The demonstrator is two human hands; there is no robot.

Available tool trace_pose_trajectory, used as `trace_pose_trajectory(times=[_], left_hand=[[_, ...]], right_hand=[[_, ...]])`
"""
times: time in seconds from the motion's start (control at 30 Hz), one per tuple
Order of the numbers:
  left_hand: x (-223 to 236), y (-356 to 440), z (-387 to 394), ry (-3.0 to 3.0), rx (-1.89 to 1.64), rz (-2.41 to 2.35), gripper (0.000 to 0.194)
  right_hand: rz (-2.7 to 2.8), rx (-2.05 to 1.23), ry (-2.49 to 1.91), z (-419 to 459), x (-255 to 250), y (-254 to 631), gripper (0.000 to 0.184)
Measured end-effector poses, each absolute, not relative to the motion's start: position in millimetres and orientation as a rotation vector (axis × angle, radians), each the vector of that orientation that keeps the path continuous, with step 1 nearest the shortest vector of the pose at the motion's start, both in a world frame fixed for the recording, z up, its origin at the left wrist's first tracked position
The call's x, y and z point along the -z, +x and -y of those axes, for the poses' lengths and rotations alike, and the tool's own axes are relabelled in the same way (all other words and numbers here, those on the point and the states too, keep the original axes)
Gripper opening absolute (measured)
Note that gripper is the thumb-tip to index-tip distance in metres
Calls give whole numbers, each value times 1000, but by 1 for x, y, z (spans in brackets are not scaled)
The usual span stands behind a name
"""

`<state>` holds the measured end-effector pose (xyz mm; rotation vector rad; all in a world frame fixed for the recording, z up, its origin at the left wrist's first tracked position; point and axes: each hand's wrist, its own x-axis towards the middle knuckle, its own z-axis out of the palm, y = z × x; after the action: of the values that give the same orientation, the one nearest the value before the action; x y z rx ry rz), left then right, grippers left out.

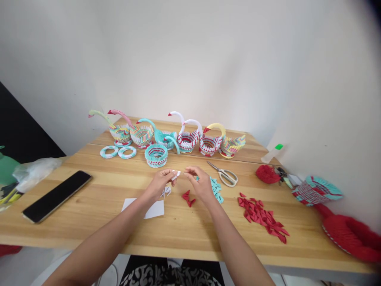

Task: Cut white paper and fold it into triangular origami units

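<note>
My left hand [163, 182] pinches a small folded white paper piece [176, 174] over the middle of the table. Just to its right, my right hand [200, 183] is held up with thumb and fingertips drawn close together; whether anything tiny is between them I cannot make out. Below the left hand lie a few white folded pieces [166, 191] and white paper sheets [154, 209], partly covered by the forearm. Several red folded pieces [188, 198] lie beneath the gap between the hands. A pile of turquoise folded pieces [216, 190] is partly hidden behind my right hand.
Folded-paper swans [188, 140] line the back, with a turquoise paper basket [156, 155] and two paper rings [127, 152] before them. Scissors [228, 176] and red paper triangles [258, 216] lie right; a phone [58, 195] lies left. A red paper swan [351, 234] occupies the right edge.
</note>
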<state>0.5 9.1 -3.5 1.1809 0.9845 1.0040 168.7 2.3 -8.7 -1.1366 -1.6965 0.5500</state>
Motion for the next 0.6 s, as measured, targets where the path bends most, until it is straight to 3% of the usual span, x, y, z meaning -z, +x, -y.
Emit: trace_pose_trajectory(times=[0.17,0.6], left_hand=[[10,1,-10,1139,-946,-900,36],[10,-3,-12,1332,-794,-973,35]], right_hand=[[1935,-274,-990,-2,11,170,15],[2152,-253,-890,-7,12,179,18]])
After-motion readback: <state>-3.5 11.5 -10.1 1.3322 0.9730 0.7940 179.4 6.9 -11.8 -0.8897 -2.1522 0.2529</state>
